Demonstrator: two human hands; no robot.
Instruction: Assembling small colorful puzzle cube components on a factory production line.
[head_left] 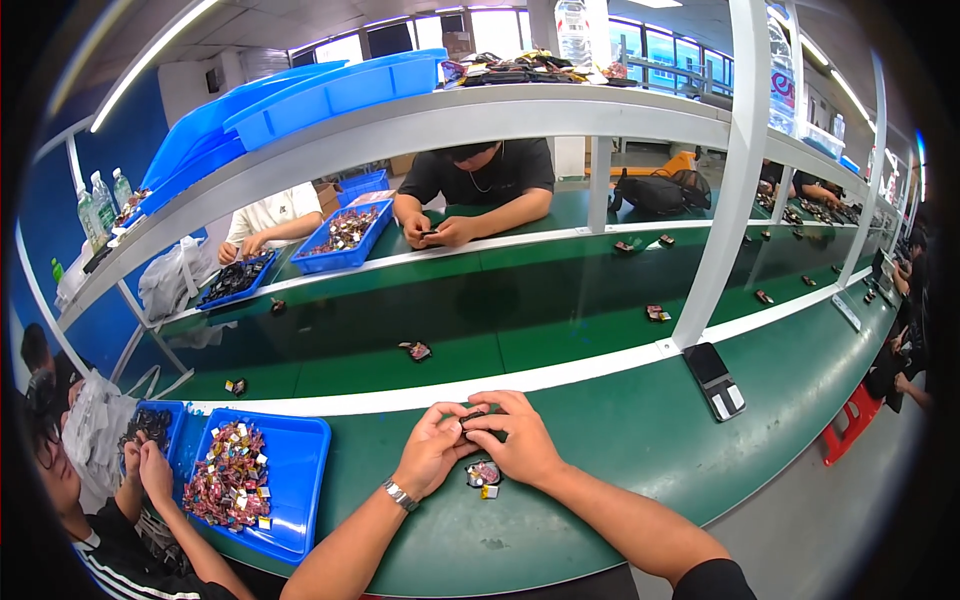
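While both hands meet over the green bench | left hand, right hand: each grip pinches small dark part

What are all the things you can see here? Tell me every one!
small dark part: one, blackish, pinched between both hands
small piece: one, pinkish and grey, on the green bench just below the hands
blue tray: one, left of the hands, holding a heap of red and mixed small parts
green belt: one, long, a few small parts scattered along it
phone: one, dark, lying flat at the right by the white post
blue bins: several, on the upper shelf
water bottles: three, clear, far left
other people: at least four, around the benches
left hand: one, bare, silvery watch at the wrist
right hand: one, bare, gripping the same part
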